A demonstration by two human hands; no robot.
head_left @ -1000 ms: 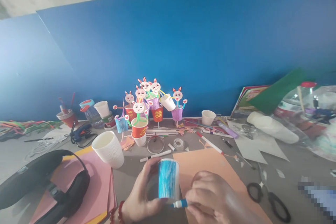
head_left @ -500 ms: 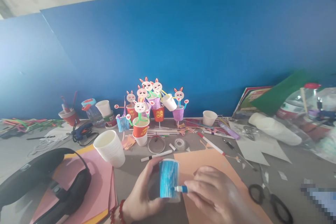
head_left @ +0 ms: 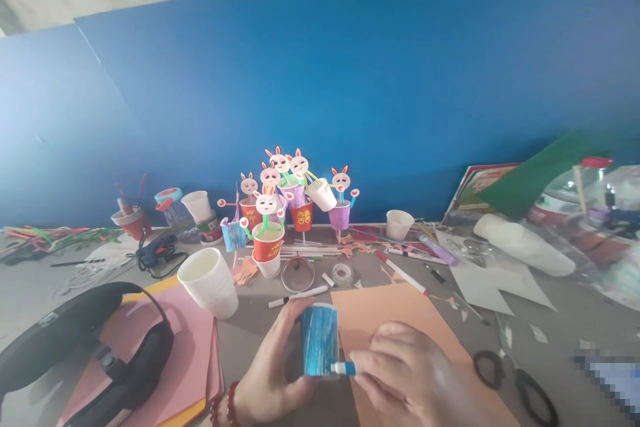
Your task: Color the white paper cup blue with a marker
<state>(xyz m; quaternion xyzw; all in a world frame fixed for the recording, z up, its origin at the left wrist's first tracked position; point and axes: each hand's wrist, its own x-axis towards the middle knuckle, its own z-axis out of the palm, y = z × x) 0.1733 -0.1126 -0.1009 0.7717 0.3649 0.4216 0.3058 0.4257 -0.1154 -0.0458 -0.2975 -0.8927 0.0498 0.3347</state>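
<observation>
A paper cup [head_left: 320, 340], its side covered in streaky blue colouring, is gripped in my left hand [head_left: 273, 363], with the thumb at its lower end and fingers at its upper end. My right hand [head_left: 405, 367] pinches a blue marker [head_left: 345, 368], whose tip meets the cup's lower right side. Beneath and beside my right hand lies a sheet of orange paper [head_left: 395, 307]. A white-barrelled marker [head_left: 299, 297] rests just beyond the cup, near a roll of clear tape [head_left: 342, 273].
Behind stand several rabbit-faced paper-cup figures [head_left: 267, 240]. Stacked white cups [head_left: 210, 283] and a black headset [head_left: 150, 360] on pink paper [head_left: 187, 340] are left. Scissors [head_left: 507, 363] lie to the right, near white paper scraps [head_left: 495, 280]. A blue panel [head_left: 320, 80] closes off the back.
The blue cup has shifted slightly left and turned a little in my left hand. The marker tip has moved slightly down along the cup's right side.
</observation>
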